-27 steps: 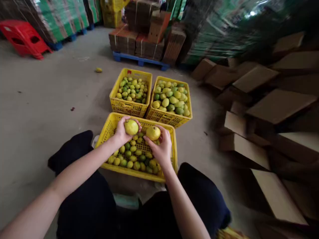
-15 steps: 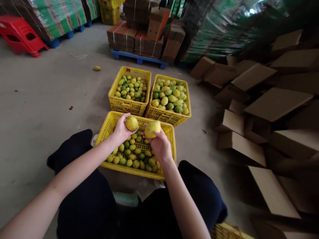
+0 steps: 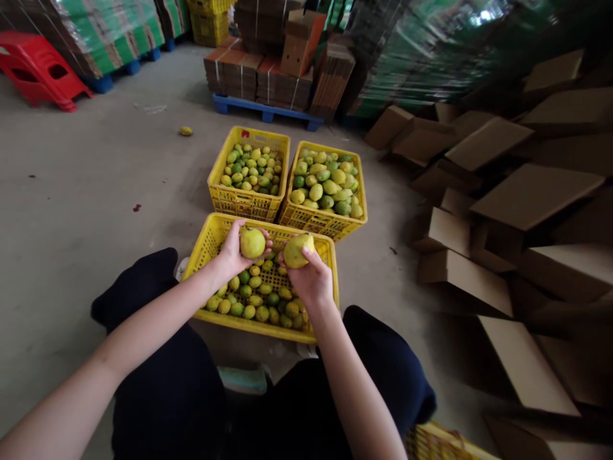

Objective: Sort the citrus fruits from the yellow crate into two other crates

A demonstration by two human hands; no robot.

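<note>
My left hand (image 3: 234,250) is closed around a round yellow-green lemon (image 3: 252,243), its thumb on the near side and fingertips showing at the right. A larger, longer lemon (image 3: 295,250) sits in my right hand (image 3: 313,279), gripped between thumb and fingers. Both hands are held above the near yellow crate (image 3: 331,275), a little apart from each other. Several yellow and green lemons (image 3: 261,314) lie in this crate, mostly toward its near side, and part of its perforated floor shows. My hands and forearms hide some of them.
Behind stand a left crate (image 3: 249,203) and a right crate (image 3: 320,223), both full of lemons. One lemon (image 3: 185,131) lies on the floor. Cardboard boxes (image 3: 539,195) are heaped at the right. A blue pallet (image 3: 266,113) and a red stool (image 3: 43,70) are farther back.
My right hand has shifted slightly right and turned its lemon. The lemon in my left hand has also turned, and the gap between the two lemons is a little wider.
</note>
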